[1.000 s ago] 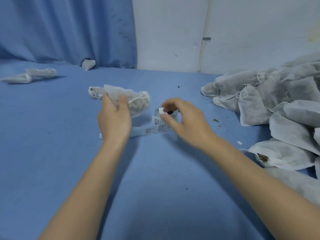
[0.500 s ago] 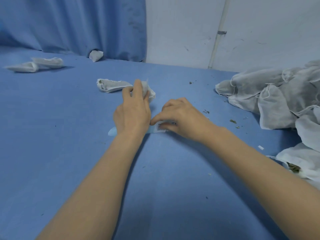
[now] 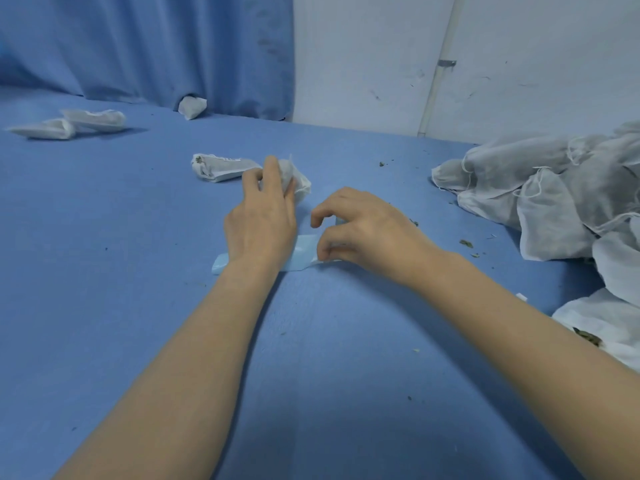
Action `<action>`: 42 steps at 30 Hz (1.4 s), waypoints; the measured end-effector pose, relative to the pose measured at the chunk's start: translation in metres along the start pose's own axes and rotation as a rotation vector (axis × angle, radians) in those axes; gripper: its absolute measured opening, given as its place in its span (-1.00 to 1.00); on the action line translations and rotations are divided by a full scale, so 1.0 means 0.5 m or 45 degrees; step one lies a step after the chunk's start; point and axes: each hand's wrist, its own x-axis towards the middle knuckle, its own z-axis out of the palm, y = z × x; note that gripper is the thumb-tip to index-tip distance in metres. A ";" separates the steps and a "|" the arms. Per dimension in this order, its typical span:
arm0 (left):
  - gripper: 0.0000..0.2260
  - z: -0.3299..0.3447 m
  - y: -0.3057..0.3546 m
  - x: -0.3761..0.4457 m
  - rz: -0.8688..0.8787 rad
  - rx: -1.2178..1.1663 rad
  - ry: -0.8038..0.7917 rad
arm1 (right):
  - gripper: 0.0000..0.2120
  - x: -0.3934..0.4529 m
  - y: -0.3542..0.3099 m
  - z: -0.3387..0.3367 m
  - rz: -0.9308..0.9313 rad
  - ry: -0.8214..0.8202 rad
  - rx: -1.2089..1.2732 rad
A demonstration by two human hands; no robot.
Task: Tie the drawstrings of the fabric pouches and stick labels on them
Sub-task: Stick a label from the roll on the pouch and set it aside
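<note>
Head view: left hand [image 3: 262, 223] grips a white fabric pouch [image 3: 294, 176], fingers curled on it, mid-surface, w/ its heel over the pale blue label strip [image 3: 302, 249]. Right hand [image 3: 360, 230] pinches a label at the strip's right end, thumb & fingers curled. Another pouch [image 3: 221, 167] lies just left-far of the held one. Pile of pouches [image 3: 540, 188] at right on the blue surface [image 3: 138, 271]; two more pouches [image 3: 69, 123] far left.

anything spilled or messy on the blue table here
Yes. Small greenish-brown crumbs lie scattered on the blue table just right of the right hand, with more flecks farther back. One pouch at the right edge shows the same dried material at its open mouth, so filling has probably leaked out.
</note>
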 end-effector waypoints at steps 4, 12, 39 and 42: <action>-0.61 -0.002 -0.008 0.000 -0.003 0.002 0.014 | -0.92 -0.044 -0.006 -0.014 0.027 0.061 0.068; -0.65 -0.039 0.034 -0.014 -0.004 -0.367 0.157 | -0.90 -0.099 -0.034 -0.059 0.434 0.247 0.386; -0.81 -0.155 0.166 -0.109 -0.040 -1.639 -0.895 | -0.76 -0.093 -0.042 -0.219 0.711 0.222 0.331; -0.85 -0.152 0.175 -0.110 -0.049 -1.719 -0.851 | -0.75 -0.094 -0.043 -0.213 0.915 0.307 0.564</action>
